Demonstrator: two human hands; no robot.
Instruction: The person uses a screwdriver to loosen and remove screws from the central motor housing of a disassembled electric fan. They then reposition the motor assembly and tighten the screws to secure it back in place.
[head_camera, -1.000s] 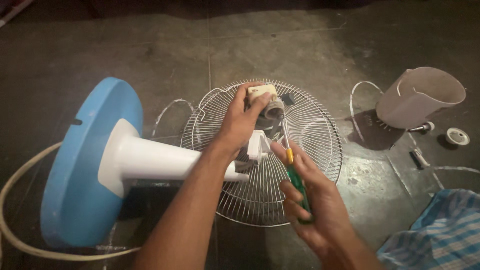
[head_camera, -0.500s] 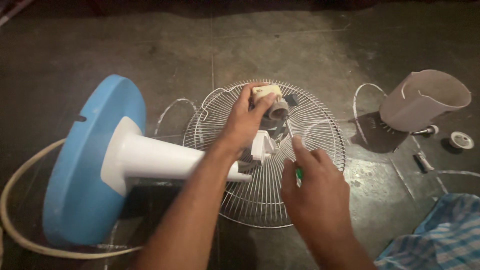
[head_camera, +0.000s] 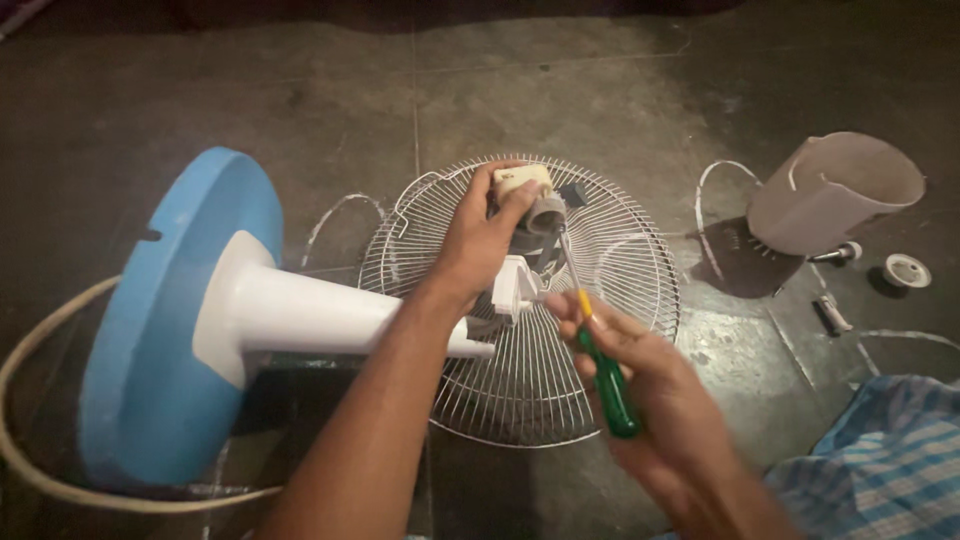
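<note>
Nearest to you, at the lower right, a blue checked cloth (head_camera: 880, 460) covers the corner of the view. Just left of it your right hand (head_camera: 650, 410) is closed around a screwdriver (head_camera: 600, 365) with a green handle and a yellow collar; its thin metal shaft runs up and slightly left toward the fan motor (head_camera: 540, 215). Whether the tip touches the motor you cannot tell, since the hand is blurred.

Your left hand (head_camera: 485, 235) reaches in from the lower left, its forearm crossing the white stand column (head_camera: 330, 315), and it is clamped over the motor, with the thumb on a cream-coloured block at the top. The motor sits over the middle of a white wire fan guard (head_camera: 620, 330) lying flat on the dark floor (head_camera: 300, 100).

To the left, the stand lies on its side, its round blue base (head_camera: 160, 330) upright and facing you, with a pale cord (head_camera: 30, 440) looping round its near edge.

Farther right, well apart from your hands, a white plastic motor cover (head_camera: 835, 195) lies tipped over, with its open end up. Beside it on the floor rest a small round white cap (head_camera: 907, 270) and a few small parts (head_camera: 830, 312).
</note>
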